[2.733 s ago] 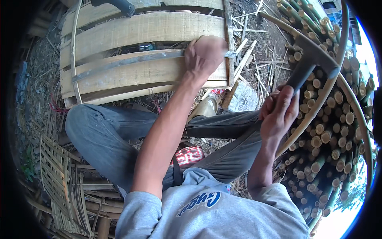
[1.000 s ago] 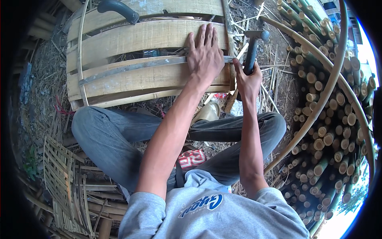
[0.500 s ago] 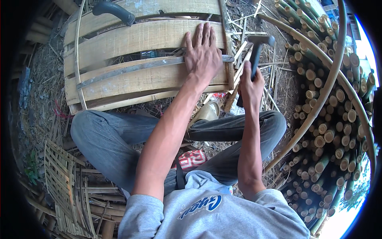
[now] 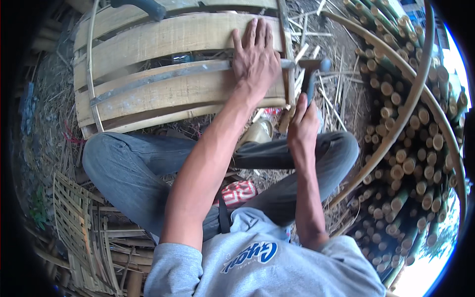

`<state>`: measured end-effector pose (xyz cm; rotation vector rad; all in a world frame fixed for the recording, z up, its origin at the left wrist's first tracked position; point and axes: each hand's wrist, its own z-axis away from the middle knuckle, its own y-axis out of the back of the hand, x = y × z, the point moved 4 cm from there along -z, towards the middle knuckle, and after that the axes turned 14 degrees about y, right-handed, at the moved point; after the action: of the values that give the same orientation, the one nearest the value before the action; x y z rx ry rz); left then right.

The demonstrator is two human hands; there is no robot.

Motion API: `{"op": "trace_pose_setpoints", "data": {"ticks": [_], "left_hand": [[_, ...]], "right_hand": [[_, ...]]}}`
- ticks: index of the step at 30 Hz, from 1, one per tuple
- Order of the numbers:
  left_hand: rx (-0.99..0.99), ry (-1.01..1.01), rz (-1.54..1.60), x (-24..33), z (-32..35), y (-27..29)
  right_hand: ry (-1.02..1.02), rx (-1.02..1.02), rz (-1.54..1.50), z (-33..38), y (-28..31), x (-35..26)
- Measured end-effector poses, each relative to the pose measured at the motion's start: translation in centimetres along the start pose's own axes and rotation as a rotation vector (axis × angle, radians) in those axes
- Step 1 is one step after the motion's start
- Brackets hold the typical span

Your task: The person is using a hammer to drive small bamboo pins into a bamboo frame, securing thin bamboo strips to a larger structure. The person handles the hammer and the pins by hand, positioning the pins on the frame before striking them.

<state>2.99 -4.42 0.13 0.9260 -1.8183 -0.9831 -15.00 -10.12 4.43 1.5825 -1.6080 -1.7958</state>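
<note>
My left hand (image 4: 256, 67) lies flat on the wooden slats of a crate (image 4: 163, 37), its fingers stretched toward the far side. The palm rests over a narrow grey strip (image 4: 163, 74) that runs across the slats and sticks out at the crate's right edge. In my right hand (image 4: 304, 126) is a hammer (image 4: 310, 86), gripped by its dark handle with the thumb along it. The hammer's head is beside the jutting end of the strip; whether the two touch I cannot tell. A thin bamboo strip (image 4: 90, 64) crosses the crate's left side.
Cut bamboo poles (image 4: 408, 166) are stacked on the right, with a long curved pole (image 4: 396, 148) in front. A dark curved handle-like object (image 4: 143, 6) lies on the crate's far side. Woven bamboo (image 4: 74, 213) is at lower left. Splinters litter the ground.
My right hand has come nearer to me, and the hammer head has swung down and left to the crate's right edge. My left hand remains flat on the slats.
</note>
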Motion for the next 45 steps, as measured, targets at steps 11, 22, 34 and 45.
{"op": "trace_pose_setpoints", "data": {"ticks": [11, 22, 34, 45], "left_hand": [[0.008, -0.002, 0.083, 0.2, 0.0, 0.4], [-0.016, 0.014, 0.056, -0.2, -0.2, 0.8], [0.005, 0.000, 0.049, -0.5, -0.2, 0.6], [-0.003, 0.010, 0.038, -0.6, -0.1, 1.1]], "right_hand": [[-0.061, 0.172, -0.140, 0.5, 1.6, -2.1], [-0.037, -0.001, -0.022, 0.7, 0.8, -0.9], [-0.084, -0.117, -0.191, 3.0, 3.5, -1.6], [-0.136, -0.125, -0.118, -1.0, 2.0, -0.9]]}}
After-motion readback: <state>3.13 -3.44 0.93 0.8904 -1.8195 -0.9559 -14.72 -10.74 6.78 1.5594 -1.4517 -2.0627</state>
